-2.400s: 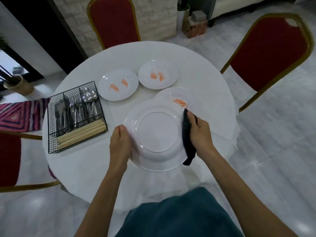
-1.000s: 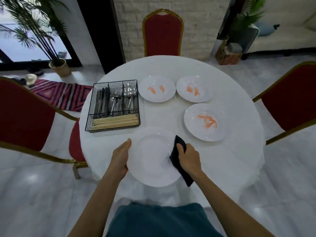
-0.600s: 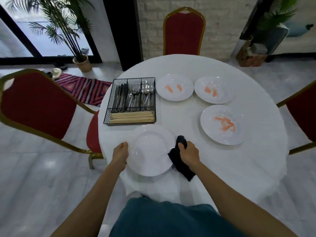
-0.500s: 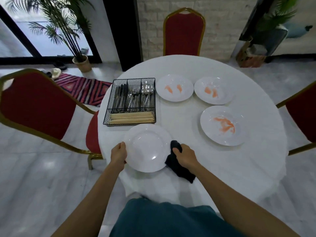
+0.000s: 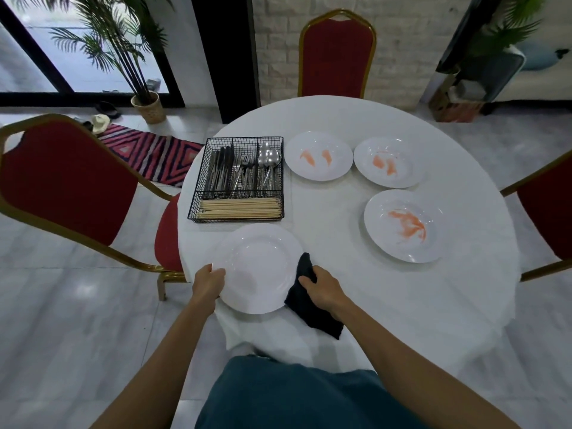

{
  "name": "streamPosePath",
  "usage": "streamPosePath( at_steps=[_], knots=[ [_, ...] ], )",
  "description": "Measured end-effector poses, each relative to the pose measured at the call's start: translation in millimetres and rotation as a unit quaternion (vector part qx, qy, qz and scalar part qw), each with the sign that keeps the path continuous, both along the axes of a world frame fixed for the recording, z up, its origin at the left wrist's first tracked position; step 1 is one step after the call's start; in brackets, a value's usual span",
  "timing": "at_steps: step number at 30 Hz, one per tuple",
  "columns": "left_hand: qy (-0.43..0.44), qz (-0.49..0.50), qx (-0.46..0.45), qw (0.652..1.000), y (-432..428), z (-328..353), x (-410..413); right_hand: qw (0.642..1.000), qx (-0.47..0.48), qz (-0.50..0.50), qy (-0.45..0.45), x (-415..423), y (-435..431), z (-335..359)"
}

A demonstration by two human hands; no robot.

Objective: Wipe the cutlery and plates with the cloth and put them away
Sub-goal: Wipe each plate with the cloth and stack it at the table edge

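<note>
A clean white plate (image 5: pixel 258 267) lies at the near left edge of the round white table (image 5: pixel 356 298). My left hand (image 5: pixel 207 281) grips its left rim. My right hand (image 5: pixel 322 289) holds a black cloth (image 5: pixel 309 305) just right of the plate, resting on the tablecloth. Three white plates smeared with orange sauce sit further back: one at the back middle (image 5: pixel 318 156), one at the back right (image 5: pixel 388 162), and a larger one at the right (image 5: pixel 405 226). A black wire cutlery basket (image 5: pixel 238 178) holds knives, forks, spoons and chopsticks.
Red chairs with gold frames stand at the left (image 5: pixel 62 178), far side (image 5: pixel 335 54) and right (image 5: pixel 548 212) of the table. A potted palm (image 5: pixel 145 103) and striped rug (image 5: pixel 151 153) lie on the floor at the far left.
The plate has come down from being held tilted to lying flat at the table's near left. My right hand and cloth have moved off the plate to its right side.
</note>
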State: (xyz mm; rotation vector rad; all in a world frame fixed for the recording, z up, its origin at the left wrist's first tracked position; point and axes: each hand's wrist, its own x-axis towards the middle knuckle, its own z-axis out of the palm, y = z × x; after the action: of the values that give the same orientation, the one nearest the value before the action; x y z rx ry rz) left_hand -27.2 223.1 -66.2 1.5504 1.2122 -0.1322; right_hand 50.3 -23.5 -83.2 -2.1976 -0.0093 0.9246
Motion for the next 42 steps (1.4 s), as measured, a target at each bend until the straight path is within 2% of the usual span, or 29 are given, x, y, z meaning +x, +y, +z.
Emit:
streamPosePath(
  at_steps=[4,7,9,13,17,20,24,29,38,42],
  knots=[
    [0.004,0.006,-0.012,1.000,2,3,8,1.000,0.009,0.002,0.006,-4,1,2],
    [0.030,-0.038,0.001,0.999,2,7,13,1.000,0.017,0.004,-0.006,-7,3,5],
    [0.053,-0.077,0.038,0.995,1,9,14,1.000,0.023,0.004,-0.010,-9,2,7],
    [0.098,-0.151,0.169,0.969,-10,15,15,0.998,0.045,-0.033,-0.005,-14,-6,4],
    [0.024,-0.164,0.270,0.948,-41,25,16,0.989,0.078,-0.125,-0.020,-16,-13,11],
    [-0.057,-0.211,0.293,0.931,-75,25,24,0.978,0.105,-0.180,-0.030,-16,-22,24],
    [-0.151,-0.288,0.244,0.914,-126,27,42,0.960,0.108,-0.252,-0.056,-18,-48,34],
    [-0.167,-0.368,0.177,0.897,-172,28,61,0.933,0.094,-0.342,-0.056,-20,-87,33],
    [-0.079,-0.457,0.101,0.880,-224,23,108,0.913,0.073,-0.400,-0.019,-4,-153,39],
    [-0.033,-0.377,0.003,0.925,-251,7,154,0.902,0.083,-0.423,-0.007,5,-184,48]
  ],
)
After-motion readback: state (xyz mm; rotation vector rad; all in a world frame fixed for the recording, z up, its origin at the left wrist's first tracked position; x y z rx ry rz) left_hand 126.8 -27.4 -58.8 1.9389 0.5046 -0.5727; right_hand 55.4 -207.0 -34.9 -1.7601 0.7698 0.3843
